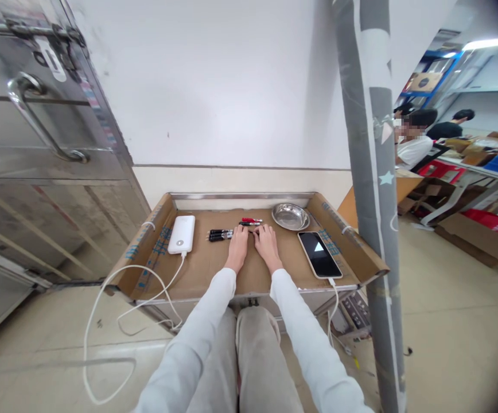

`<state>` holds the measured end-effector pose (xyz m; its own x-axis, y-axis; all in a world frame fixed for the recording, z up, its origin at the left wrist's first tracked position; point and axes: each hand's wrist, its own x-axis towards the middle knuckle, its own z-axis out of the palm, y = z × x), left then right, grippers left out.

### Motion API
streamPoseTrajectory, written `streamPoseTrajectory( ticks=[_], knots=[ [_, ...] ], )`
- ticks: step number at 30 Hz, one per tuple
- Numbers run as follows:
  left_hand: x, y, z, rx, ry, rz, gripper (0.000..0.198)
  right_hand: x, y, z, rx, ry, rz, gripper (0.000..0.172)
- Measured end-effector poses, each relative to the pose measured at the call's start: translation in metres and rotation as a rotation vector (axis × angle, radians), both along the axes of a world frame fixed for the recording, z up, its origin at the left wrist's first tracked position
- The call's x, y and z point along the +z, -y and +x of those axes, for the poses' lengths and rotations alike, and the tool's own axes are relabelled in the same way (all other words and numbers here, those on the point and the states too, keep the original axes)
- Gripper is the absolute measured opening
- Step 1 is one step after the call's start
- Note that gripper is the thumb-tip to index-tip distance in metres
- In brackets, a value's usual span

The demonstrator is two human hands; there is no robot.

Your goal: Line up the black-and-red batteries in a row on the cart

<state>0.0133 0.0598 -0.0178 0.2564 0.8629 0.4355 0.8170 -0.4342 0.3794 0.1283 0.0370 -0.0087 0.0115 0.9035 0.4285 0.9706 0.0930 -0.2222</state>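
Note:
Both hands rest near the middle of a cardboard-lined tray table (206,275). My left hand (237,248) lies at the right end of several black pens (218,235) set side by side; its fingers are together, and what they hold is hidden. Close beside it, my right hand (267,245) has its fingertips pressed at a small dark pen end, bent inward toward the left hand. Just beyond the fingertips lie a red pen (251,219) and a dark pen with red parts (249,223).
A white power bank (182,234) with a white cable lies on the left. On the right are a round metal dish (291,217) and a phone (320,254) with a cable. A grey wrapped pole (378,201) stands at right; people sit beyond it.

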Motion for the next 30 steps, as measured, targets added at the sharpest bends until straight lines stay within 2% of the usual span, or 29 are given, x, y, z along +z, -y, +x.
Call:
streamPoseTrajectory(
  ticks=[6,10,17,21,25,30],
  knots=[
    [-0.002,0.000,-0.001,-0.033,0.038,-0.010,0.022,-0.005,-0.004,0.003,0.051,-0.069,0.012,0.019],
    [-0.006,-0.005,-0.002,-0.060,0.054,-0.023,0.024,-0.012,-0.007,0.006,0.135,-0.206,0.071,0.020],
    [-0.006,-0.009,-0.002,-0.197,0.118,-0.049,0.029,-0.014,-0.009,0.006,0.248,-0.454,0.112,0.023],
    [-0.002,-0.006,-0.002,-0.196,0.133,-0.006,0.035,-0.012,-0.007,0.005,0.217,-0.422,0.097,0.025],
    [0.002,-0.005,0.001,-0.086,0.017,0.093,0.041,-0.008,0.001,0.005,0.137,-0.321,0.089,0.025],
    [0.004,-0.005,0.004,-0.089,-0.132,0.128,0.036,0.001,0.019,0.007,0.015,-0.239,0.138,0.025]
  ],
)
